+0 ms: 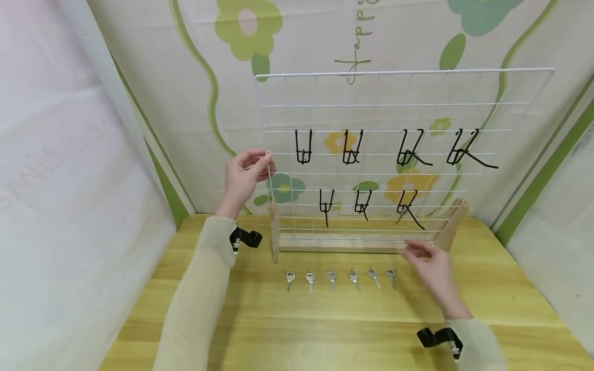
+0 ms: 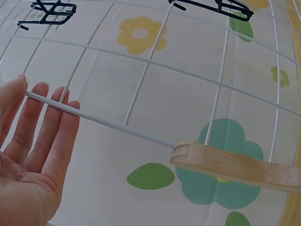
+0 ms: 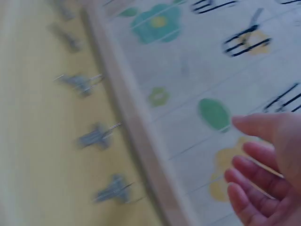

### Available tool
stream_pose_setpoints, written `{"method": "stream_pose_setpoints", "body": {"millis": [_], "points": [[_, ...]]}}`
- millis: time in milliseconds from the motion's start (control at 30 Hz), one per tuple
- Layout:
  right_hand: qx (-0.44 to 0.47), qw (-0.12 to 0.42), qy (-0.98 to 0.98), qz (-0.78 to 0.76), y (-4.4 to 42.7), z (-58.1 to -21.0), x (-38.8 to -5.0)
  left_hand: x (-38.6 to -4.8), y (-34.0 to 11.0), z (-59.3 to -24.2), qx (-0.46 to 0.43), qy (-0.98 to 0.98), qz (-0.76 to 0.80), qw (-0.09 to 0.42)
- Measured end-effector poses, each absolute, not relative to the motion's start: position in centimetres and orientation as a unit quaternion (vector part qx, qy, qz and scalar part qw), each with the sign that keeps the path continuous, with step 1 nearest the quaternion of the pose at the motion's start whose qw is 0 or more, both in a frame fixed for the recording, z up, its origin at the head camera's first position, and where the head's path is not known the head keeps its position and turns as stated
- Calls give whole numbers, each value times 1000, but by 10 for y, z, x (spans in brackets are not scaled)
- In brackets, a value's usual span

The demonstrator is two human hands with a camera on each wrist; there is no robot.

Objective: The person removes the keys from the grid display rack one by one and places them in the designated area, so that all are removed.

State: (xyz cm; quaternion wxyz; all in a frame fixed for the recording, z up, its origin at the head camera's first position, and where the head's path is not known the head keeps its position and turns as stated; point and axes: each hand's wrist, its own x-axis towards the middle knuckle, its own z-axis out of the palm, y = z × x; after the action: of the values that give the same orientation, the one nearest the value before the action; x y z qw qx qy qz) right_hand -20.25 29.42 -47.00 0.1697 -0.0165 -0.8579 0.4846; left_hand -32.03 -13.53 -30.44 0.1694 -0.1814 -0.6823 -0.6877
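Note:
A white wire grid rack (image 1: 380, 105) stands upright in a wooden base (image 1: 343, 243). My left hand (image 1: 246, 175) pinches the rack's left edge wire between thumb and fingers; the left wrist view shows this hand (image 2: 35, 146) above the wooden side piece (image 2: 225, 162). Black hooks (image 1: 303, 147) hang on the grid in two rows. On the lower right hook (image 1: 408, 203) is a small metallic piece, too small to make out surely. Several silver keys (image 1: 331, 280) with rings lie in a row before the base. My right hand (image 1: 429, 265), fingers loosely bent and holding nothing, hovers by the base's right end.
The rack and keys are on a wood-grain table (image 1: 325, 340). Behind rises a white cloth (image 1: 297, 31) printed with flowers and leaves. White cloth walls (image 1: 60, 170) flank the table. Each wrist wears a black strap mount (image 1: 245, 238). The right wrist view is blurred.

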Motion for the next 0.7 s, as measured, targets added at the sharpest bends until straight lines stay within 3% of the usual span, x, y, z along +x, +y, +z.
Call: {"method": "stream_pose_setpoints", "body": {"millis": [100, 233, 700], "points": [[-41, 221, -819, 527, 294, -441, -212, -320, -135, -306, -184, -683, -686, 173], [-56, 237, -799, 550, 292, -420, -228, -319, -135, -306, -183, -683, -686, 172], [-67, 253, -756, 599, 287, -421, -256, -322, -135, -307, -183, -685, -683, 176]]}}
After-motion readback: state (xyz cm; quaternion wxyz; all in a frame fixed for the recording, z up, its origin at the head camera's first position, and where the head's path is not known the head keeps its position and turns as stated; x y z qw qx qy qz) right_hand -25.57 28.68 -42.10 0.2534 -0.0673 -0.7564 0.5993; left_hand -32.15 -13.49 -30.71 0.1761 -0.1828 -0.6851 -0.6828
